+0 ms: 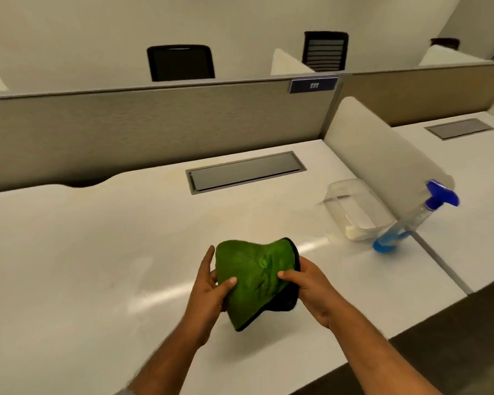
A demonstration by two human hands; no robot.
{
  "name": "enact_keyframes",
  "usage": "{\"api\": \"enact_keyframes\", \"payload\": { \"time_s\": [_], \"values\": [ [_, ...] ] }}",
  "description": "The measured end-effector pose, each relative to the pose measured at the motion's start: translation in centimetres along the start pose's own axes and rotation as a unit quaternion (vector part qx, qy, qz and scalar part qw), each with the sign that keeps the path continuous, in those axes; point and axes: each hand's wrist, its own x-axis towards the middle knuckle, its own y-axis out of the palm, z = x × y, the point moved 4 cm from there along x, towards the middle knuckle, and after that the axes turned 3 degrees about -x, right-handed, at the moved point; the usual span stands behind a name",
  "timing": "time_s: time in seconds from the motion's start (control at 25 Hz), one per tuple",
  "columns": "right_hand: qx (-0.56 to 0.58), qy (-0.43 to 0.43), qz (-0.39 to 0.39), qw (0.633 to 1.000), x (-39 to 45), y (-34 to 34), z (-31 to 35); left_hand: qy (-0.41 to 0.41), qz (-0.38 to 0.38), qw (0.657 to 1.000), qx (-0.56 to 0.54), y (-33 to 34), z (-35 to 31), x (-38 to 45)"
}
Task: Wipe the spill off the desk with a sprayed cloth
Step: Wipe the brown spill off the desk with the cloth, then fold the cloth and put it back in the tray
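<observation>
Both hands, left (211, 286) and right (308, 283), grip the cloth (254, 280) above the desk (69, 266); best bunch it into a firm pad before wiping

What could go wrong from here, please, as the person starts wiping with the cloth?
The spray bottle and the clear container stand close together at the desk's right edge, so a wide sweep could topple them. The green cloth, bunched between left hand and right hand, may smear rather than lift.

desk (83, 252) left open, container (354, 212) right
</observation>
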Motion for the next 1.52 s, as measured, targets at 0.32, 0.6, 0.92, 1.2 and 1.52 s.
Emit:
{"api": "enact_keyframes", "payload": {
  "time_s": [0.32, 0.6, 0.92, 1.2, 1.52],
  "values": [
    [0.121, -0.037, 0.025, 0.992, 0.0, -7.0, 0.6, 0.137, 0.059, 0.977, 0.152, 7.3, -5.2, 1.1],
    [0.232, -0.007, 0.116, 0.966, 4.5, -14.8, 3.2, 0.109, 0.052, 0.984, 0.132, 14.7, -5.6, 4.3],
    [0.290, 0.153, 0.272, 0.905, 8.1, -20.8, 2.8, 0.137, 0.022, 0.953, 0.269, 23.9, -6.8, 7.7],
    [0.218, 0.171, 0.351, 0.895, 9.9, -22.1, 3.3, 0.160, 0.050, 0.957, 0.238, 27.2, -8.4, 7.9],
    [0.249, 0.119, 0.351, 0.895, 10.9, -23.1, 5.3, 0.058, -0.091, 0.989, 0.100, 21.8, -8.3, 9.8]
  ]
}}
